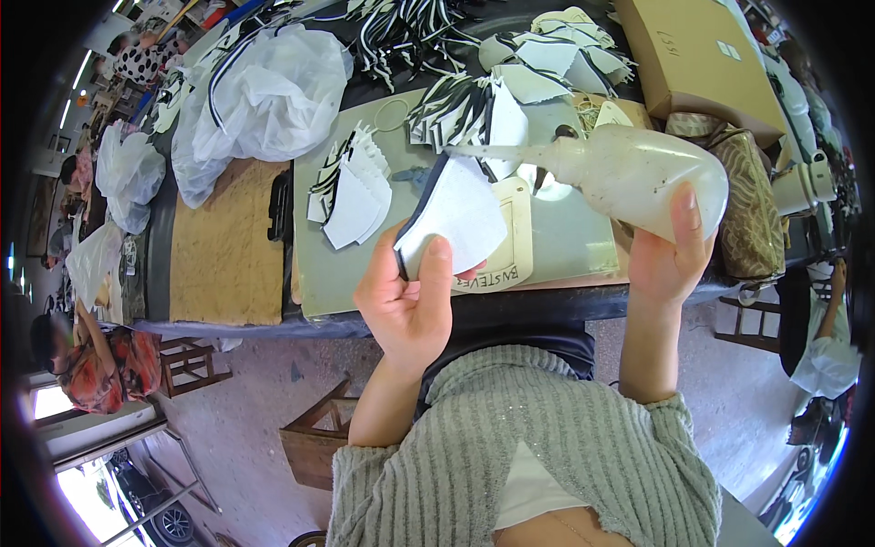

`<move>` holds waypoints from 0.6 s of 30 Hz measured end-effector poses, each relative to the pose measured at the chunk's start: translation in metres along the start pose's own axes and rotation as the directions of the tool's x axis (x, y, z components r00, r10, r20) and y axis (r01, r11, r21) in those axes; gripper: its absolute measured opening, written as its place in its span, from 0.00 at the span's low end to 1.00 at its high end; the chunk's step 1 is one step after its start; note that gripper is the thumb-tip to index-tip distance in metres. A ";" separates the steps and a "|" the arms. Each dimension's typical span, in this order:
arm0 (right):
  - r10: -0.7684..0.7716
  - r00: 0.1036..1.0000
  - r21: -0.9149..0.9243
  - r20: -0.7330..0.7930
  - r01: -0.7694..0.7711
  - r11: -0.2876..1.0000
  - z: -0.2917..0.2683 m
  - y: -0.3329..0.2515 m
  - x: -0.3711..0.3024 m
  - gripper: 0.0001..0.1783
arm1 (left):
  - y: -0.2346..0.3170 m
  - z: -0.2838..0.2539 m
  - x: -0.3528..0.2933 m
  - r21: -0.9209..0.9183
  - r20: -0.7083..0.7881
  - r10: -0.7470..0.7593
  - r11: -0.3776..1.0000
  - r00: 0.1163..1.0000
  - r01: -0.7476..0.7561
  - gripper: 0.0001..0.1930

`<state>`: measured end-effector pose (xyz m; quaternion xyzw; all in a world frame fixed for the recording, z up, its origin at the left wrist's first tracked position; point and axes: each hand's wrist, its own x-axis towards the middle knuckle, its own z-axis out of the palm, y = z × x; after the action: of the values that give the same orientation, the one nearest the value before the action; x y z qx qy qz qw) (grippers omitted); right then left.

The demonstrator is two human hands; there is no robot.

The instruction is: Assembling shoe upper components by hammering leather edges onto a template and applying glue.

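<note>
My left hand (407, 305) is closed on a white curved fabric piece (463, 214) with a dark strip along its edge, thumb on top. In my right hand (668, 260) is a translucent white squeeze bottle (629, 169), lying on its side with its long thin nozzle pointing left. The nozzle tip reaches the upper corner of the fabric piece; whether it touches cannot be told. Behind it stands a fanned stack of similar white pieces (506, 123) with dark edges, and a smaller stack (361, 196) lies left of it. Below the bottle is a cream card template (518, 228).
A grey-green board (583, 251) covers the work area, with a brown board (228, 273) to its left. Plastic bags (273, 87), dark and white strips (401, 41), more white pieces (556, 59) and a cardboard box (702, 64) lie farther back. Other people sit at both sides.
</note>
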<state>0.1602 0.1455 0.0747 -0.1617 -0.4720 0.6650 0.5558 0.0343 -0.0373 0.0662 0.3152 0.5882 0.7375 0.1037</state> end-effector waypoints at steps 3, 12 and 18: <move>0.040 0.999 0.003 -0.024 -0.040 0.999 0.003 0.004 -0.011 0.30 | -0.002 -0.002 0.002 -0.060 0.017 -0.025 0.998 1.000 0.026 0.11; 0.001 1.000 0.025 -0.012 0.000 1.000 -0.003 0.005 -0.006 0.32 | 0.005 0.003 0.003 -0.104 -0.028 -0.083 0.991 0.996 0.080 0.11; -0.075 0.997 0.043 0.034 0.073 0.996 -0.003 0.010 -0.015 0.29 | -0.001 0.001 0.003 -0.116 0.015 -0.040 0.992 0.999 0.041 0.11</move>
<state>0.1611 0.1344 0.0603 -0.1207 -0.4733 0.6565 0.5748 0.0322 -0.0347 0.0660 0.3012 0.5500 0.7662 0.1405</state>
